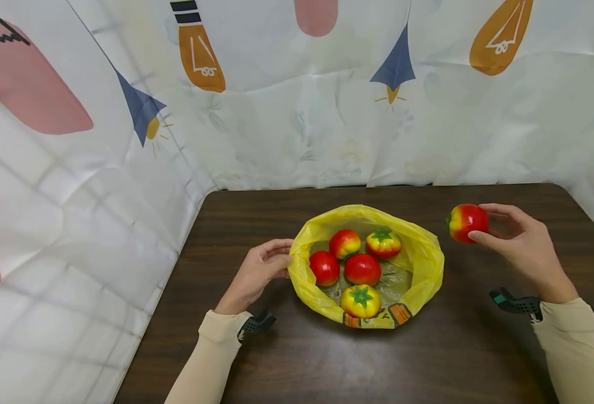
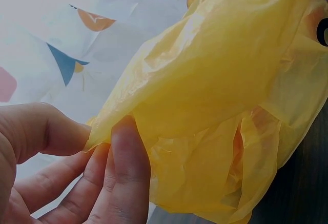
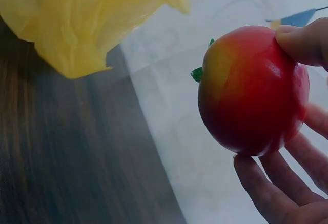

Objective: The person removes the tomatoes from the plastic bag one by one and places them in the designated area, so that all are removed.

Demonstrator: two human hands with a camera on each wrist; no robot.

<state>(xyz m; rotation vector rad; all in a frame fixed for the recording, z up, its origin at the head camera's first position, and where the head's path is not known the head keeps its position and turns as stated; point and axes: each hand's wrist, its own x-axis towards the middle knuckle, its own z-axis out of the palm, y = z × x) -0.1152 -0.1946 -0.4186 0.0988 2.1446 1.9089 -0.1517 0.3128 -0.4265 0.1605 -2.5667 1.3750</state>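
Observation:
In the head view a yellow plastic bag [image 1: 428, 261] stands with its mouth wide, and several red and yellow toy tomatoes [image 1: 363, 269] lie inside it. My left hand [image 1: 258, 272] pinches the bag's left rim between thumb and fingers. The left wrist view shows the thin bag film [image 2: 205, 80] gathered at those fingertips. Off to the bag's right, my right hand [image 1: 524, 238] holds another toy tomato [image 1: 468, 223], red with a yellow patch. Its green leafy top points left toward the bag, and thumb and fingertips grip it from the other side in the right wrist view.
Everything stands on a dark wood-grain table [image 1: 327, 365] with rounded far corners. A white patterned cloth [image 1: 297, 134] hangs behind the table and along its left side. Each wrist wears a dark band [image 1: 258, 322].

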